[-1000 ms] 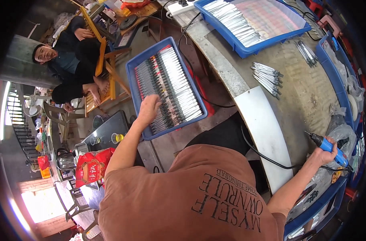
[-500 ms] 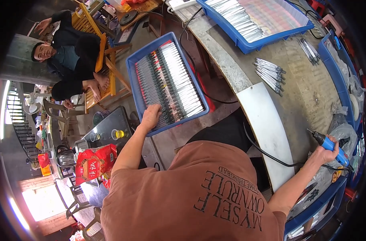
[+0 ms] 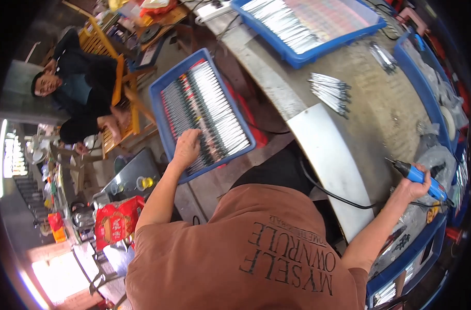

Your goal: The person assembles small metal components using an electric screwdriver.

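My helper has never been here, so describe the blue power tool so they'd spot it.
Find the tan-grey worktable on the right. Near its right edge, the person's bare right hand grips the blue cylindrical power tool. Unlike the wide blue plastic tray farther away, it's slim, with a black nose and thin bit.

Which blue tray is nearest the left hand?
The tray of slim rods left of the worktable: the left hand is over it; the others lie farther right.

Blazes overexposed at the lower-left opening (image 3: pixel 62 274), gleams on the silvery rods (image 3: pixel 218 107), blurs slightly throughout, bends and darkens toward the edges.
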{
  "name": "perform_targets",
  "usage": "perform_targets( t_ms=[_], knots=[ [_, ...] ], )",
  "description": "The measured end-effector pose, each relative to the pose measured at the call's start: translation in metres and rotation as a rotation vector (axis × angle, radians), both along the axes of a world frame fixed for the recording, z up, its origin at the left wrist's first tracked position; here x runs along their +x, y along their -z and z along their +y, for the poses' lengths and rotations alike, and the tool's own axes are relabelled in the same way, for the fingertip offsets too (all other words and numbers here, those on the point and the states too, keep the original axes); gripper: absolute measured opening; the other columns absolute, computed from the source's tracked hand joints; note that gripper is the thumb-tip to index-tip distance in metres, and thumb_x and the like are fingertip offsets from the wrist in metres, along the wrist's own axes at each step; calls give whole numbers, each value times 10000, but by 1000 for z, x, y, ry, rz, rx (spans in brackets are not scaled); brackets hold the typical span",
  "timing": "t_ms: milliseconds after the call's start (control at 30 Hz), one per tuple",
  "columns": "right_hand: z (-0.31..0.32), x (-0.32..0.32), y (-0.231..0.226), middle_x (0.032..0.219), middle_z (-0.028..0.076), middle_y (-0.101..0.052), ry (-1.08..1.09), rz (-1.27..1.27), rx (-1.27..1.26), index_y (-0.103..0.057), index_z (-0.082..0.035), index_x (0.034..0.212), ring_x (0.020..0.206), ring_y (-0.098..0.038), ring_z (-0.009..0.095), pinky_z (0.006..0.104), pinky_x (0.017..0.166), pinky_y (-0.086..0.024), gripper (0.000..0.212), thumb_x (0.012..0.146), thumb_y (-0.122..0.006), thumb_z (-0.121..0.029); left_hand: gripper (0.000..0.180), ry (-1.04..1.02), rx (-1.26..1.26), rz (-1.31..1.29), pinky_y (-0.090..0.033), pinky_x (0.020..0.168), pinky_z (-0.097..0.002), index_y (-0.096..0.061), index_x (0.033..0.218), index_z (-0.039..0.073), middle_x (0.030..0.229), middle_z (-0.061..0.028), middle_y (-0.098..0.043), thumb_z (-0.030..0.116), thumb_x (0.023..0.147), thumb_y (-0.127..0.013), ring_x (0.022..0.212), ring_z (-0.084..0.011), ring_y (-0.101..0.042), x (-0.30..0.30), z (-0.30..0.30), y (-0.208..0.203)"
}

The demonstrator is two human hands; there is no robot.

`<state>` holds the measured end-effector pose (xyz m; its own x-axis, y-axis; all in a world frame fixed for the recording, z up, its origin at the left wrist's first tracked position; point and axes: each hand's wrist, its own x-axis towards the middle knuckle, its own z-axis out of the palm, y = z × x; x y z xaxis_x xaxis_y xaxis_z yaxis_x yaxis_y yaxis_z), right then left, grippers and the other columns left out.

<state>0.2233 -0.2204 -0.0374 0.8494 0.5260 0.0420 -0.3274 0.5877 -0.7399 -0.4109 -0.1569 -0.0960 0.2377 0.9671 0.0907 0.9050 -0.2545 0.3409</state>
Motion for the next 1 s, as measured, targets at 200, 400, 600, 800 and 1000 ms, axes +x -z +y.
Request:
perform_targets(
  t_ms=[200,400,600,800,1000],
  knots=[
    [11,-33,-11,672,70,-484,57,63,50,-421,-76,853,611,-477,199,335,608,-404,204,688,-538,-105,199,332,208,-267,-417,726,-370,-536,884,31,854,-121,-540,7,688,-564,831,-290,-518,115,43,-66],
    [11,-47,-18,676,56,-487,101,140,57,-432,-81,888,608,-489,201,325,585,-407,218,699,-537,-114,145,603,336,-385,-421,706,-360,-545,846,33,853,-104,-541,43,705,-577,810,-275,-521,220,98,-93],
    [13,-54,-27,678,64,-484,139,148,75,-433,-72,890,588,-490,203,310,558,-412,241,673,-537,-93,155,594,329,-269,-417,696,-370,-546,854,59,833,-70,-534,91,707,-584,823,-251,-514,286,136,-83],
    [14,-54,-28,670,67,-481,159,147,61,-430,-68,885,574,-488,201,313,548,-414,244,664,-531,-79,156,530,274,-141,-405,685,-375,-535,859,68,828,-70,-529,104,719,-593,833,-257,-510,305,146,-75],
    [14,-55,-29,662,71,-476,149,157,73,-425,-65,890,570,-484,202,320,553,-410,248,663,-525,-75,133,548,235,-117,-396,695,-378,-522,844,66,841,-66,-530,103,734,-588,853,-253,-504,309,148,-74]
  ],
)
